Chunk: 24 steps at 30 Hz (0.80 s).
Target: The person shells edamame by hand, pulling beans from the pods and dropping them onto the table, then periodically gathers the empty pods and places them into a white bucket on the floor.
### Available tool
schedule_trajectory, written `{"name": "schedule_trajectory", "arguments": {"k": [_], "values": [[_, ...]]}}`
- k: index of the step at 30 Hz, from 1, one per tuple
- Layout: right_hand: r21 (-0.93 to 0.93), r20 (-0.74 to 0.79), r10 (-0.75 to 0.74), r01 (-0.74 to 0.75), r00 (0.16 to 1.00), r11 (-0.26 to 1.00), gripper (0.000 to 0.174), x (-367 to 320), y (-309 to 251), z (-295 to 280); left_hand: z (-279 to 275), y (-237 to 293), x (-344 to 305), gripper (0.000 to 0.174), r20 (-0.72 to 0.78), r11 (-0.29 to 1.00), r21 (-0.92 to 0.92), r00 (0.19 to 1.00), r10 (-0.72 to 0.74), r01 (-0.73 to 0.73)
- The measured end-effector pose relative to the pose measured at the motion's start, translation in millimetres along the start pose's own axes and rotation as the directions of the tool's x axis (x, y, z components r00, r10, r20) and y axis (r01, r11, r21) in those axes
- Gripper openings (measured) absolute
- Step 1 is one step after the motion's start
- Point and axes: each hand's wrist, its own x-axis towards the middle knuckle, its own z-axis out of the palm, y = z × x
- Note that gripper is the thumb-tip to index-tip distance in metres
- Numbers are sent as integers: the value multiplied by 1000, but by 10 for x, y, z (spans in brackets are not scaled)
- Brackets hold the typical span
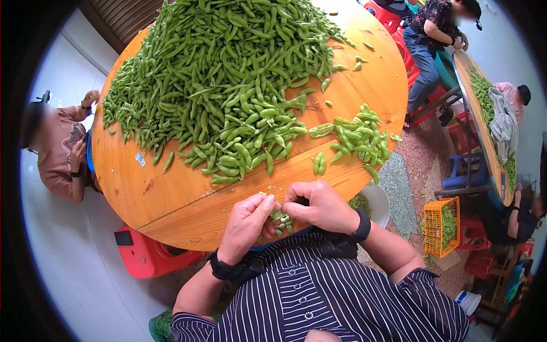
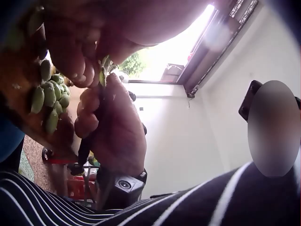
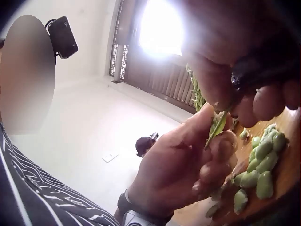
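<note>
Both hands meet at the near edge of a round wooden table. My left hand pinches a green soybean pod between thumb and curled fingers. At the pod's other end, the thumb and fingers of my right hand grip it, seen also in the left wrist view as the far hand. A dark shape crosses the right palm; I cannot tell what it is. Shelled green beans lie in a small cluster on the wood just beneath the fingers.
A big heap of soybean pods covers the table's far part. A smaller pile of pods lies at right, with two loose pods nearby. A red stool stands at left, an orange crate at right. Other people sit around.
</note>
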Motion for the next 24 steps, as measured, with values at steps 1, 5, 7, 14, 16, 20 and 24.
{"name": "schedule_trajectory", "arguments": {"k": [1, 5, 7, 14, 16, 20, 24], "values": [[0, 0, -1, 1, 1000, 1000, 21, -9, 1, -12, 3, -10, 8, 34, -13, 999, 38, 1000, 17, -17], [-106, -22, -79, 76, 997, 992, 16, -46, 15, -185, -34, -31, 68, 30, -73, 990, 126, 995, 70, -61], [-129, -139, -16, -2, 990, 992, 15, -53, -13, -374, -47, -46, 149, 19, -114, 784, 505, 873, 475, -360], [-640, -485, -312, -88, 817, 763, 29, 22, 45, -637, -20, 204, 442, 35, 35, 347, 891, 808, 588, -292], [-694, -380, -347, -16, 857, 720, 24, 24, 40, -491, -6, 183, 515, 34, 72, 278, 915, 794, 603, -294], [-679, -68, -280, 161, 957, 717, 21, -1, 116, -212, -12, 183, 531, 25, 128, 164, 947, 795, 592, -275], [-678, -52, -265, 161, 963, 717, 21, 28, 166, -272, -53, 171, 326, 17, 103, 276, 917, 840, 533, -287]]}}
